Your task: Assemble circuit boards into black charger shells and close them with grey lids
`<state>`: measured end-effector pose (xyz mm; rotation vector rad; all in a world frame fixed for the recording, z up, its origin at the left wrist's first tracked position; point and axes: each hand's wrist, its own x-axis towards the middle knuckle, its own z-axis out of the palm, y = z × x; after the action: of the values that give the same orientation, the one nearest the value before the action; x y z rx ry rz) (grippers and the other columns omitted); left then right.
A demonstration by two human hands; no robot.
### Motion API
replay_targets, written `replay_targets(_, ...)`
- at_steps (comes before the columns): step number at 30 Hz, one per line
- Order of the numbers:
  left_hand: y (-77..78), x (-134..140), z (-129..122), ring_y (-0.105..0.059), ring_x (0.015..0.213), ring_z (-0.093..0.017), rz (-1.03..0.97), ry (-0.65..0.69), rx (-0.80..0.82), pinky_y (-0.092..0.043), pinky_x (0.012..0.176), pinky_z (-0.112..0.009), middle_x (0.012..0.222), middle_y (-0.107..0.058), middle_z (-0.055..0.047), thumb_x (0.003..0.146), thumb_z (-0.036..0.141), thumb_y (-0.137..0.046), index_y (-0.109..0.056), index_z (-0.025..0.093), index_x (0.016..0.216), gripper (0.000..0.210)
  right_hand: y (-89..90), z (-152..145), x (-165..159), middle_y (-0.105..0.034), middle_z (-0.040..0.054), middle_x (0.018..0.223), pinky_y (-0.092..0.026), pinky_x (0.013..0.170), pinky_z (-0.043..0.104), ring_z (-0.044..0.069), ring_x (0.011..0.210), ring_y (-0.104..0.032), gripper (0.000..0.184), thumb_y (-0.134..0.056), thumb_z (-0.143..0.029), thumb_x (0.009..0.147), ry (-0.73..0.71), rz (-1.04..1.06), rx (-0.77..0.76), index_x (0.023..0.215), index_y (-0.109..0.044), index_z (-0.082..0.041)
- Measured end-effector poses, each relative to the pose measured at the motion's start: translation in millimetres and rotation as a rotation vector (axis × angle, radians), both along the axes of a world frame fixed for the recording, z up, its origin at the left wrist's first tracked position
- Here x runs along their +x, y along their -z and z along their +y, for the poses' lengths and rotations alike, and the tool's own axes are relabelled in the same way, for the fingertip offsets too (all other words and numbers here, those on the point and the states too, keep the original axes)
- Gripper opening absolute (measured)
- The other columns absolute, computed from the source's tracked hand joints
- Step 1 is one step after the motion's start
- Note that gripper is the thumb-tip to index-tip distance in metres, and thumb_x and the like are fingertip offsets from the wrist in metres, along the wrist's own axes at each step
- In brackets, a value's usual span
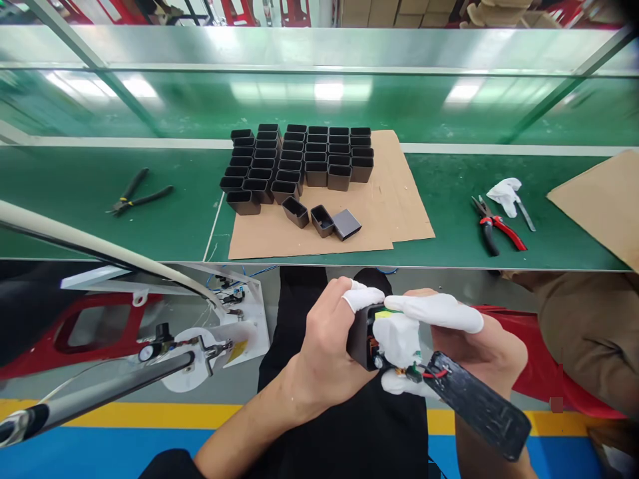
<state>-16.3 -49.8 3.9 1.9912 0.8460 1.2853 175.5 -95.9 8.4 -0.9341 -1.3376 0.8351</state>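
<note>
Above my lap, my left hand (327, 339) is closed around a black plastic housing (360, 338), a white finger cot on its fingertip. My right hand (466, 332), with white cots on its fingers, grips a circuit assembly (399, 338) with a white block on it. One end of that assembly is at the housing's open mouth; how far it goes inside is hidden. From it a red wire runs to a long black plastic cover (482, 402), which hangs tilted below my right hand.
Rows of black housings (299, 163) stand on cardboard (319, 243) on the green bench (449, 206). Cutters (132, 193) lie left; red-handled pliers (492, 223) and a white wipe (505, 194) lie right. A metal arm (110, 389) is at lower left; another person (589, 332) sits right.
</note>
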Motion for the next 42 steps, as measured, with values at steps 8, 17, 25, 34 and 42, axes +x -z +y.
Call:
replay_targets(8, 5.1, 2.3, -1.8, -0.058, 0.080, -0.020, -0.056, 0.037, -0.097, -0.047, 0.066, -0.032, 0.095, -0.061, -0.003, 0.082, 0.023, -0.085, -0.063, 0.024, 0.119, 0.043, -6.2, 5.4, 1.8, -0.077, 0.0101, 0.122, -0.065, 0.085, 0.044, 0.032, 0.111, -0.073, 0.065, -0.102, -0.020, 0.078, -0.083, -0.085, -0.066, 0.138, -0.081, -0.031)
replay_targets(17, 10.7, 16.4, -10.0, -0.043, 0.068, -0.010, -0.409, 0.169, -0.562, -0.038, 0.062, -0.024, 0.086, -0.053, 0.006, 0.074, 0.016, -0.096, -0.063, 0.027, 0.110, 0.050, 3.0, 4.6, 5.4, -0.072, 0.0092, 0.124, -0.062, 0.087, 0.046, 0.032, 0.108, -0.070, 0.082, -0.108, -0.025, 0.069, -0.051, -0.196, -0.053, 0.143, -0.075, -0.031)
replay_targets(25, 10.8, 19.0, -6.6, -0.043, 0.070, -0.010, -0.458, 0.202, -0.670, -0.039, 0.063, -0.024, 0.087, -0.055, 0.006, 0.073, 0.012, -0.100, -0.065, 0.026, 0.106, 0.051, 4.3, 0.8, 10.2, -0.070, 0.0095, 0.133, -0.063, 0.096, 0.046, 0.032, 0.119, -0.069, 0.093, -0.110, -0.025, 0.067, -0.125, -0.191, -0.020, 0.150, -0.069, -0.030)
replay_targets(34, -1.0, -0.9, 4.0, -0.064, 0.073, -0.017, -0.517, 0.405, -1.103, -0.053, 0.072, -0.030, 0.085, -0.069, -0.001, 0.088, 0.051, -0.088, -0.060, 0.023, 0.114, 0.047, 12.7, 2.0, 13.2, -0.064, 0.0118, 0.159, -0.057, 0.120, 0.058, 0.037, 0.145, -0.061, 0.093, -0.101, -0.030, 0.081, -0.149, -0.427, 0.012, 0.162, -0.055, -0.033)
replay_targets(42, -2.1, -12.4, 10.5, -0.077, 0.087, -0.030, -0.563, 0.436, -1.216, -0.060, 0.075, -0.039, 0.092, -0.077, -0.007, 0.083, 0.051, -0.088, -0.065, 0.026, 0.122, 0.052, 23.9, 11.8, -3.5, -0.076, 0.0091, 0.135, -0.067, 0.102, 0.046, 0.030, 0.121, -0.076, 0.080, -0.097, -0.012, 0.079, -0.020, -0.303, 0.114, 0.151, -0.068, -0.033)
